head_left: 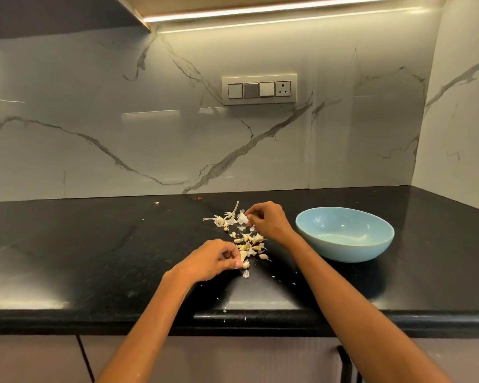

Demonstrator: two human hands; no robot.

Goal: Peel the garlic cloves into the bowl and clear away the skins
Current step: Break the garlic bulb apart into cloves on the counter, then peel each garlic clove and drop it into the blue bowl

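Several garlic cloves (pixel 249 242) lie in a loose pile on the black counter, with papery skins and a stem (pixel 226 219) just behind them. My right hand (pixel 268 219) reaches over the pile and pinches a white skin (pixel 242 217) at its far edge. My left hand (pixel 210 259) sits at the pile's near-left side, fingers curled, pinching a clove (pixel 244 257). A light blue bowl (pixel 344 233) stands to the right of the pile; no cloves show inside it.
The black counter (pixel 94 258) runs left to right, with its rounded front edge near my arms. Small skin flecks (pixel 273 277) are scattered in front of the pile. A marble backsplash with a switch panel (pixel 259 89) rises behind; a side wall closes the right.
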